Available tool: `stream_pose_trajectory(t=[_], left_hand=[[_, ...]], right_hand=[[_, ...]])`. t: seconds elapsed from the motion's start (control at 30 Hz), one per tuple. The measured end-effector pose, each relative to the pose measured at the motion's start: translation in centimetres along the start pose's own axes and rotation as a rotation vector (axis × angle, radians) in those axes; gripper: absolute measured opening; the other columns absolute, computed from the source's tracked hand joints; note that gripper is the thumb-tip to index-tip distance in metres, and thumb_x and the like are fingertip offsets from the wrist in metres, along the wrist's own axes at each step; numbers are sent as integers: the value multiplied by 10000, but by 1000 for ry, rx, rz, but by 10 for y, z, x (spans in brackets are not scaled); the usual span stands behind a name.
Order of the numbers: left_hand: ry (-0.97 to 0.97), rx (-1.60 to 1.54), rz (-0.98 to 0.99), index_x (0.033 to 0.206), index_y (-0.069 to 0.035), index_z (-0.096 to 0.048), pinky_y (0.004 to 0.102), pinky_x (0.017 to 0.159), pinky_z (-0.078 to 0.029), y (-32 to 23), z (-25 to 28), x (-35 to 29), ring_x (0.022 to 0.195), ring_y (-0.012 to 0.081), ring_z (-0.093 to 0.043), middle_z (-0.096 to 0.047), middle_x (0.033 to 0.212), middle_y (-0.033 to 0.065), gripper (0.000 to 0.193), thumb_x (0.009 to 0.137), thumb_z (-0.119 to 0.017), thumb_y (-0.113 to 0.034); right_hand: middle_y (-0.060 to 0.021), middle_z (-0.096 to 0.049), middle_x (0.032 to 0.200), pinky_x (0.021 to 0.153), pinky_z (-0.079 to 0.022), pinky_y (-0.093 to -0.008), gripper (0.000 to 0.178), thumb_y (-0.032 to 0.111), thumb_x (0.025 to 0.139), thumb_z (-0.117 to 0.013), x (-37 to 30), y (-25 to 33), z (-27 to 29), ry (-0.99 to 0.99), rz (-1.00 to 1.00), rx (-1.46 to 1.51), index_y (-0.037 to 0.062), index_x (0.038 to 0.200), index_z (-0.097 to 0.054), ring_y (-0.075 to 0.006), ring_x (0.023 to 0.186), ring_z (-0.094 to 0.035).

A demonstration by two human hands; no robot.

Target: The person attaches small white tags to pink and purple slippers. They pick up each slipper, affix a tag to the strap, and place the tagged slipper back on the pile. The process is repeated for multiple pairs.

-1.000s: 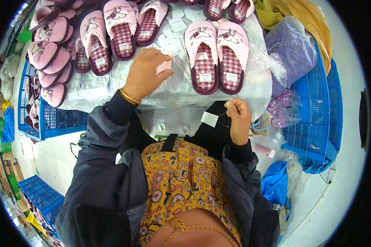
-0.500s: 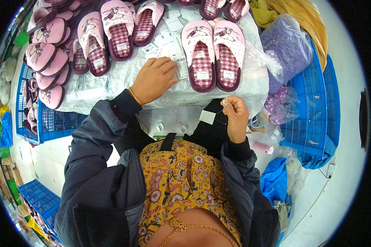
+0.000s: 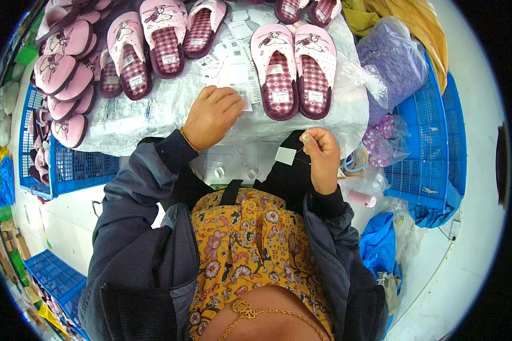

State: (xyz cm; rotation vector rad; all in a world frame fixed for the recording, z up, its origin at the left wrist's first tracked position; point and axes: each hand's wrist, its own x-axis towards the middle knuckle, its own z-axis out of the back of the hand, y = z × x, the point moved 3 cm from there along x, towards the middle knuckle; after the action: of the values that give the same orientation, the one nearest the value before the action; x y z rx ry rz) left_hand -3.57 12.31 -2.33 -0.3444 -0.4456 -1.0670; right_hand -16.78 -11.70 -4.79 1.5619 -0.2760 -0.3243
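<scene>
My left hand (image 3: 213,116) is at the table's near edge, palm down, its fingers curled together over the edge of some white printed labels (image 3: 236,77). Its fingertips are hidden, so anything pinched there does not show. To the right, my right hand (image 3: 322,153) pinches a thin string between thumb and forefinger. A small square white tag (image 3: 285,156) hangs from that string over my lap. Just beyond my right hand stands a pair of pink slippers (image 3: 296,71) with burgundy checked insoles, side by side, toes pointing away.
More pink slippers (image 3: 164,42) line the table's far left, with others stacked (image 3: 56,74) beside a blue crate (image 3: 79,170). Clear plastic (image 3: 119,131) covers the table. At right are a blue crate (image 3: 424,165), a bagged purple bundle (image 3: 395,68) and a pink thread spool (image 3: 361,198).
My left hand has drawn its fingers closer together and slid slightly nearer me at the labels. My right hand keeps its pinch on the string, nearly in place. The view has shifted a little.
</scene>
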Motion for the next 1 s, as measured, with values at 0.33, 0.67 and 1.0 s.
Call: stream_pose_trajectory(t=[0.33, 0.67, 1.0], left_hand=[[-217, -204, -53, 1017, -84, -687, 390, 827, -444, -69, 30, -43, 1039, 228, -636, -691, 1081, 41, 300, 733, -773, -125], [-188, -1397, 1013, 1131, -3, -637, 236, 743, -468, -68, 7, -81, 820, 88, -573, -656, 974, 48, 270, 926, -671, -175], [16, -1365, 1019, 1017, 17, -678, 205, 600, -440, -68, 21, -80, 680, 42, -541, -646, 819, -1, 168, 901, -674, -103]], right_hand=[[-9, -638, 924, 754, -475, -231, 163, 129, 963, -632, -5, 4, -72, 213, -70, 77, -14, 1030, -596, -62, 809, -563], [-38, -646, 902, 719, -503, -240, 119, 78, 957, -630, -21, 2, -97, 312, -80, 154, -13, 1021, -589, -79, 780, -605], [-53, -668, 1062, 840, -490, -378, 139, 72, 787, -722, -36, 50, -101, 192, 829, -670, 76, 908, -654, -271, 1032, -602]])
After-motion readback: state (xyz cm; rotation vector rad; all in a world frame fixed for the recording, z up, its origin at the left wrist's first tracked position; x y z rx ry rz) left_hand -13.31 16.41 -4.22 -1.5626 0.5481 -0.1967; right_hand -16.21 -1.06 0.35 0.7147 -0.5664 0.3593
